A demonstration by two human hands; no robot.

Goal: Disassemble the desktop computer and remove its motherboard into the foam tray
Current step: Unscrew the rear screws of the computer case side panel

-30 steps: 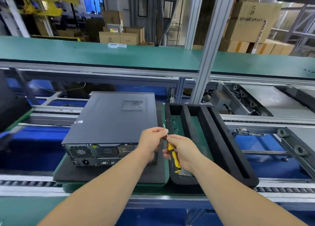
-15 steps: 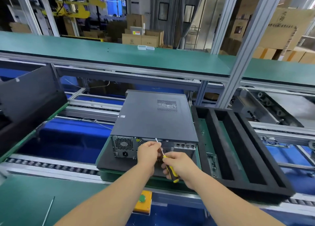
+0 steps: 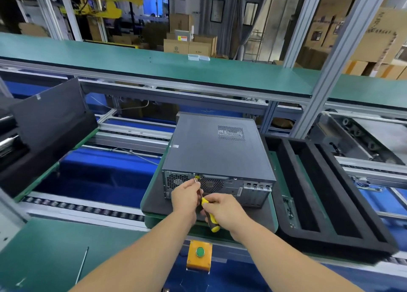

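both hands are at the back of the computer now. right hand grips the yellow-and-black handle of the screwdriver, fingers curled round it; left hand pinches the thin shaft near its tip, steering it. a second ago the two hands held the tool over the near end of the foam tray, and half a second ago the tip stood just clear of the rear panel; now i see it brought up to the upper edge of that panel, beside the yellow sticker above the fan grille. i cannot tell whether the tip is seated in a screw. i judge this means the first step is only starting: freeing the lid.

computer lies flat on a dark mat on a green pallet, lid on, rear panel facing me, so the motherboard is inside and out of sight. foam tray sits just to the right of it, touching or nearly so, with long slots open; some small metal pieces lie in its near-left slot.

further out, a black panel leans at the left on another pallet, a thin metal rod lies on the green bench near me, and a yellow button box hangs below the pallet edge. nothing blocks the rear panel; my own left hand hides part of the fan grille and the screw itself.
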